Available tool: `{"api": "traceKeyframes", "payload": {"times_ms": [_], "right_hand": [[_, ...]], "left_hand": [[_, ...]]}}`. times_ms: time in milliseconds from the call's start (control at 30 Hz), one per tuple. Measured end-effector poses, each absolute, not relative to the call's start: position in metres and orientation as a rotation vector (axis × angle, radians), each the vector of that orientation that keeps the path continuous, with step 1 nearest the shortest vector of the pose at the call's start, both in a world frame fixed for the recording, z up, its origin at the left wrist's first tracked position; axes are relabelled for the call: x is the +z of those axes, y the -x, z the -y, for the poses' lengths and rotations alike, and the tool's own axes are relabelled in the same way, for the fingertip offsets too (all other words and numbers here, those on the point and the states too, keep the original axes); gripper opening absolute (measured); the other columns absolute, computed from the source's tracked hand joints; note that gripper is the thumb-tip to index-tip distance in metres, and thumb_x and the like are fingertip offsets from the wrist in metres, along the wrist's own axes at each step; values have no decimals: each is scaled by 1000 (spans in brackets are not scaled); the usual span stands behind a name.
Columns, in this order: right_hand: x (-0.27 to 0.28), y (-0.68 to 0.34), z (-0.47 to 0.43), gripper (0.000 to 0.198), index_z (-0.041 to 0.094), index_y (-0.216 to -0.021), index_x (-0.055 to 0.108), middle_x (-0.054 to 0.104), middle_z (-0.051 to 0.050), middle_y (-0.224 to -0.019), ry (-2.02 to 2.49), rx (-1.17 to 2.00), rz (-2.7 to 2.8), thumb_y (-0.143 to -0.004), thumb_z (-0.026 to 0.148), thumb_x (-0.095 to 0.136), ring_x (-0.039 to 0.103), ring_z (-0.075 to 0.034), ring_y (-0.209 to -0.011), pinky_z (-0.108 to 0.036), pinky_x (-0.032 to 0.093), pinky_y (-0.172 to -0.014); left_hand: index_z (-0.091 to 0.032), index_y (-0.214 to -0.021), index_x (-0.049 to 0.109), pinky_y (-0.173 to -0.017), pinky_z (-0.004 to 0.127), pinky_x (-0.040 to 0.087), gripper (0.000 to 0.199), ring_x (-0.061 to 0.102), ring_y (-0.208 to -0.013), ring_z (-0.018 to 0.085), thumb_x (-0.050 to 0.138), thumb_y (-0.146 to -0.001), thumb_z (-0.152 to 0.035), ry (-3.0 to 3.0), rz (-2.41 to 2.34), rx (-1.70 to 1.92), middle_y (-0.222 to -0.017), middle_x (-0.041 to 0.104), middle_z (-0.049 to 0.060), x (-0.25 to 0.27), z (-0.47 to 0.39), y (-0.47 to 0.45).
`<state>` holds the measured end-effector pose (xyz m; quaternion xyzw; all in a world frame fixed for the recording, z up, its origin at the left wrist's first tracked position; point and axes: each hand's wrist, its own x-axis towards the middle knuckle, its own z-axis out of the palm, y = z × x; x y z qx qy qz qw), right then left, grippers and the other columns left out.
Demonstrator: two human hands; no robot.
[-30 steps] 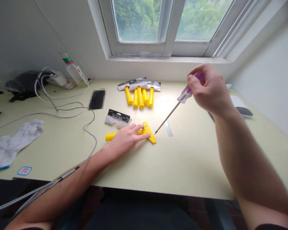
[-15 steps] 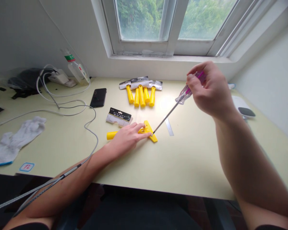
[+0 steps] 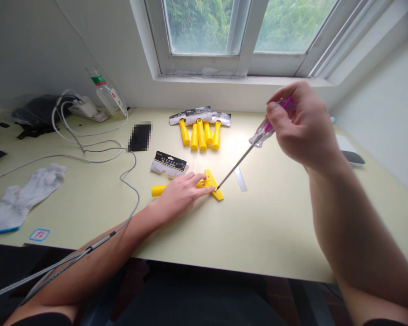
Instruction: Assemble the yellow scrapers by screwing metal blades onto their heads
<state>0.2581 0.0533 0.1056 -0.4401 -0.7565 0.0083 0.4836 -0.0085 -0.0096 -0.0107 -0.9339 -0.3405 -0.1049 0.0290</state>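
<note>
A yellow plastic scraper (image 3: 159, 190) lies flat on the table, its wide head pointing right. My left hand (image 3: 179, 192) covers its middle and grips it, with the index fingertip on the head beside the screwdriver tip. In my right hand (image 3: 301, 124) is a screwdriver (image 3: 258, 136) with a clear and purple handle, slanting down to the left. Its tip meets a small shiny spot on the scraper head, probably a screw, partly hidden by my finger. A thin metal blade (image 3: 240, 179) lies just to the right. Behind my left hand is a black and white packaging card (image 3: 169, 164).
Several yellow-handled scrapers (image 3: 200, 136) in packaging lie near the window. At left are a dark blurred-out rectangle (image 3: 140, 136), a white glove (image 3: 29, 197), a bottle (image 3: 109, 97) and a power strip (image 3: 86, 108). A grey cable (image 3: 136, 199) crosses the table and my left forearm.
My right hand has shifted very slightly and its grip on the screwdriver handle has turned a little. The left hand and the scraper stay in place.
</note>
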Motion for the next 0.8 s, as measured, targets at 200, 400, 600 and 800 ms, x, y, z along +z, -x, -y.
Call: {"api": "traceKeyframes", "payload": {"times_ms": [200, 400, 600, 800], "right_hand": [[113, -250, -37, 8, 24, -101, 54, 53, 3, -76, 854, -1, 1921, -94, 24, 52, 56, -12, -69, -28, 48, -63], [116, -248, -31, 6, 24, -100, 53, 53, 2, -77, 884, -4, 1932, -94, 25, 52, 55, -12, -69, -28, 47, -62], [117, -247, -30, 6, 24, -99, 52, 53, 2, -77, 890, 10, 1923, -93, 22, 51, 55, -12, -70, -28, 47, -63], [118, -246, -30, 6, 23, -97, 51, 53, 2, -78, 878, 21, 1918, -92, 19, 52, 55, -12, -70, -28, 46, -63]], "left_hand": [[-33, -128, 59, -85, 36, 51, 48, 57, -104, 21, 43, -91, -6, 2893, 1060, -329, -125, 53, 8, -11, 10, 9], [-34, -129, 58, -85, 36, 52, 51, 57, -105, 21, 44, -90, -4, 2889, 1062, -325, -126, 53, 7, -11, 10, 9], [-33, -130, 58, -84, 35, 52, 49, 58, -105, 21, 44, -91, -5, 2879, 1063, -341, -126, 54, 7, -13, 9, 9], [-28, -130, 58, -85, 36, 53, 42, 58, -107, 22, 43, -95, -10, 2863, 1083, -347, -127, 55, 9, -13, 10, 9]]}}
